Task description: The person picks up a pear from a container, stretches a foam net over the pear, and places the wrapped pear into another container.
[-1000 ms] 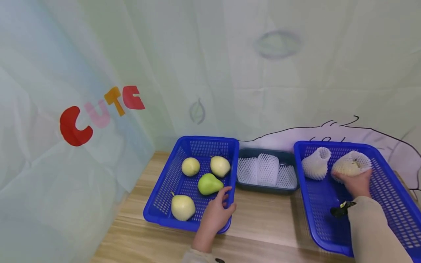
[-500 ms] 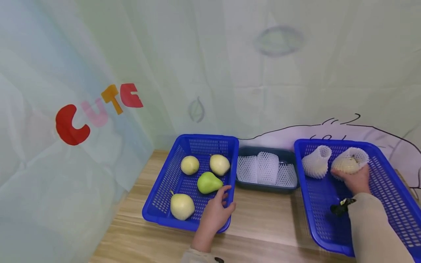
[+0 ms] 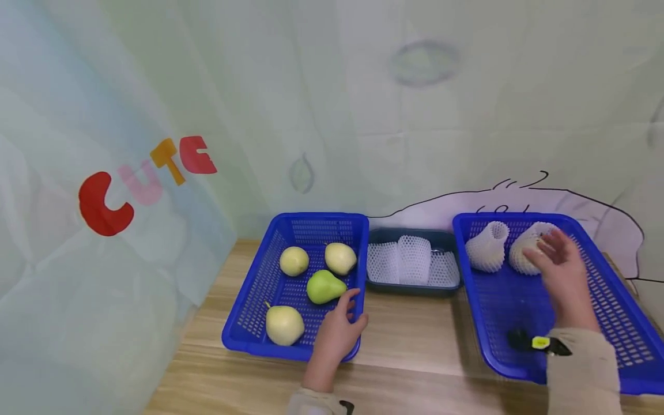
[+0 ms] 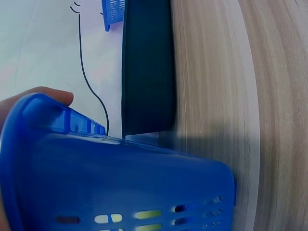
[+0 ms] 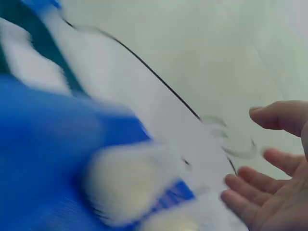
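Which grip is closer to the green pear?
Left. The left grip is just beside the green pear, at its basket's rim; the right grip is way across, over the other basket.

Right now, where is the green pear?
In the head view, the green pear lies in the left blue basket, right of centre, between a pale pear behind it and the left hand in front.

We see a creased, pale green and bluish-white cloth-like backdrop [image 3: 337, 86] bearing red, pink and orange block lettering [image 3: 147, 193] that reads "CUTE". Right of the lettering we find a small grey leaf outline [image 3: 302, 174], then farther right and higher a large, blurry grey oval outline [image 3: 425, 62], and lower down a pale lilac, black-edged rounded shape [image 3: 508, 200]. Below and right of it we have a light-brown wood-grain tabletop [image 3: 410, 340].
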A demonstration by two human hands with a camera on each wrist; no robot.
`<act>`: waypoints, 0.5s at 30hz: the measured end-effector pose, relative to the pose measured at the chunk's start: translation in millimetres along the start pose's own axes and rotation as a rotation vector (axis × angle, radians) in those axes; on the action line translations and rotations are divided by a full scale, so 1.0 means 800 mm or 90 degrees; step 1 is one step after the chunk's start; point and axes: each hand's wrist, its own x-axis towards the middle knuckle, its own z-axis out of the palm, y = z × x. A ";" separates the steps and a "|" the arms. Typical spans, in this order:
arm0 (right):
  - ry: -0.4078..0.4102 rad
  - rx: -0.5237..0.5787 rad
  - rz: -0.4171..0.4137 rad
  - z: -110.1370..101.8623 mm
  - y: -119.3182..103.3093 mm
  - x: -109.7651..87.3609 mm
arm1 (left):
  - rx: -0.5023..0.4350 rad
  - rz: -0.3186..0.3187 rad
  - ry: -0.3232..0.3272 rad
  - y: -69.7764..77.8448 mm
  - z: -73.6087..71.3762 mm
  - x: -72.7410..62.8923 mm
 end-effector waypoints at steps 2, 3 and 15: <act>-0.018 -0.022 -0.037 0.028 -0.012 -0.043 | 0.008 -0.002 0.005 -0.002 0.000 -0.001; -0.027 -0.033 -0.048 0.040 -0.019 -0.064 | 0.013 -0.001 0.007 -0.002 0.001 -0.001; -0.247 -0.138 -0.019 0.096 -0.060 -0.154 | 0.038 0.042 0.010 0.004 -0.012 -0.001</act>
